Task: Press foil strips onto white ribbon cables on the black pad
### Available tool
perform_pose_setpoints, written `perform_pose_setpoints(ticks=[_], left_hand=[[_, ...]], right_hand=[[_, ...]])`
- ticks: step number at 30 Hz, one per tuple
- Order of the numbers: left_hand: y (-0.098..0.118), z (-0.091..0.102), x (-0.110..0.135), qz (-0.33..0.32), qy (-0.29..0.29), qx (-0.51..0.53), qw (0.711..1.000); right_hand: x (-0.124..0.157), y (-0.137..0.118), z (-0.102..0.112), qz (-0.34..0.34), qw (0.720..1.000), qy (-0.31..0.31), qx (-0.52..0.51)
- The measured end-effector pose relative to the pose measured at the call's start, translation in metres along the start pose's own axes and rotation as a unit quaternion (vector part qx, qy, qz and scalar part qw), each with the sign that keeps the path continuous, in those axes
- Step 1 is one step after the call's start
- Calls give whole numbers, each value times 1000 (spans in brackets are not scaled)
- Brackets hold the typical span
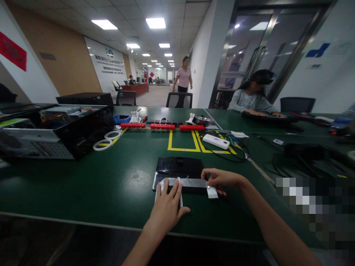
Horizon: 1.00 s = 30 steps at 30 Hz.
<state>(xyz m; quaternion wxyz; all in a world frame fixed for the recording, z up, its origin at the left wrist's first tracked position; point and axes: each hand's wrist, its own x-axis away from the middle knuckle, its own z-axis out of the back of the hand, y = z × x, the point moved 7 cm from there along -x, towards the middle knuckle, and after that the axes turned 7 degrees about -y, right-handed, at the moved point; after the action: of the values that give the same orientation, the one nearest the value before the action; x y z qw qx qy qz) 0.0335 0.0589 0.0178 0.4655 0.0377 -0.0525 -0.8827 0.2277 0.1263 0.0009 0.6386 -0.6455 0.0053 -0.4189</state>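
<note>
While left fingers (175, 190) lie spread, right fingers (211, 181) pinch a shiny silver strip (191, 182).

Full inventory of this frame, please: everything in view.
table: 1, green, foreground
panel: 1, black, flat by the hands
strip: 1, silver, across panel's near edge
PC case: 1, black, far left
rings: 2, white, beside case
blocks: 3, red, row at back
tray: 1, blue, left of blocks
power bar: 1, white, right of centre
bowl: 1, metal, right of blocks
seated person: 1, grey top, right
standing person: 1, pink top, aisle behind
left hand: 1, bare, flat on strip's left end
right hand: 1, bare, pinching strip's right end
</note>
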Motion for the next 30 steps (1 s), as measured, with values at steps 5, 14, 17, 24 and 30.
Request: perform_pose_setpoints(ticks=[5, 14, 17, 24, 30], left_hand=[[1, 3, 1, -4, 9, 3, 1000], [-5, 16, 1, -6, 5, 47, 999], [-18, 23, 3, -14, 11, 84, 996], [-101, 25, 41, 117, 148, 78, 979], [-137, -8, 69, 166, 149, 35, 974]], right_hand=[[0, 0, 0, -3, 1000, -1, 3], [2, -1, -1, -3, 1000, 4, 7], [3, -3, -3, -5, 1000, 5, 3], [6, -6, -3, -13, 1000, 7, 2], [4, -5, -3, -16, 1000, 1, 1]])
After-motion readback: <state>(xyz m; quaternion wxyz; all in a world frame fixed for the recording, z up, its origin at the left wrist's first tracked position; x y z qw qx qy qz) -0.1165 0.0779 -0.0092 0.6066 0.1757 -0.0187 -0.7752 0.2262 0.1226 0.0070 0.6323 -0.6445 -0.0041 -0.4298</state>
